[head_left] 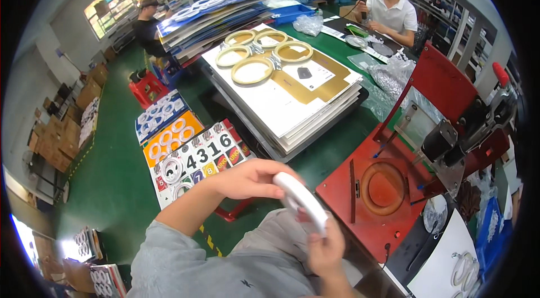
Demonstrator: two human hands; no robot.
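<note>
A white plastic ring (304, 198), seen nearly edge-on, is tilted in front of my lap. My left hand (256, 180) grips its upper end, thumb and fingers closed on the rim. At the lower end my right hand (326, 246) is closed round it, somewhat blurred. Just right of my hands stands a red press fixture (332, 185) with a round ring-shaped seat (383, 188). Its lever clamp (472, 129) has a red handle and is raised at the right.
A stack of boards (315, 121) ahead carries several gold-faced rings (252, 70). Printed boards with white rings lie left, on a low red stool (226, 213). More rings (464, 271) lie on a white sheet at lower right. Co-workers (388, 11) sit across the bench.
</note>
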